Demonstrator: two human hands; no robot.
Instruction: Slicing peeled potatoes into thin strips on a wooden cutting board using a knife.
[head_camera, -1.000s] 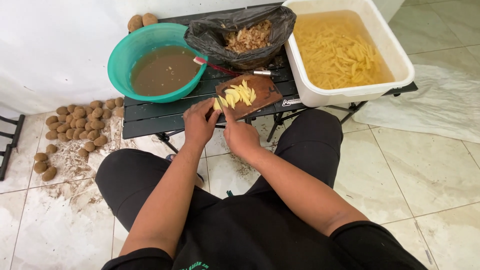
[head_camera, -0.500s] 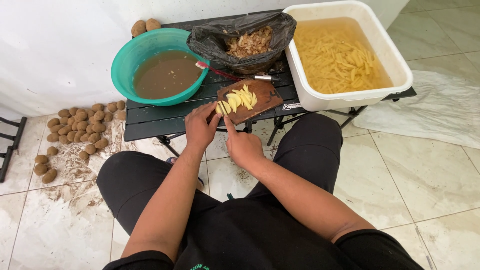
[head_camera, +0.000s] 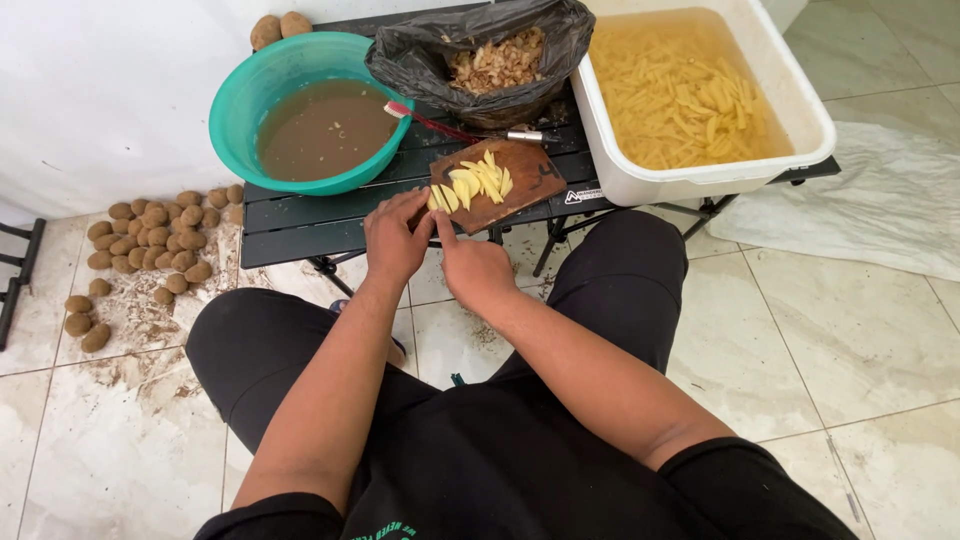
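A small brown cutting board (head_camera: 520, 172) lies at the front edge of a low black table (head_camera: 300, 222). A row of pale yellow potato slices (head_camera: 472, 182) lies on it. My left hand (head_camera: 395, 238) is at the board's left end, its fingertips closed on the outermost slices. My right hand (head_camera: 476, 266) sits just below the board, its index finger stretched up to the slices and its other fingers curled. I see no knife in either hand.
A teal basin of brown water (head_camera: 320, 125), a black bag of peelings (head_camera: 490, 62) and a white tub of cut potato sticks in water (head_camera: 690, 95) stand on the table. A red-handled tool (head_camera: 455, 130) lies behind the board. Unpeeled potatoes (head_camera: 155, 235) lie on the floor at left.
Both hands have stayed at the cutting board's near left end. My right index finger has crept a little closer to the slices. The view has shifted slightly.
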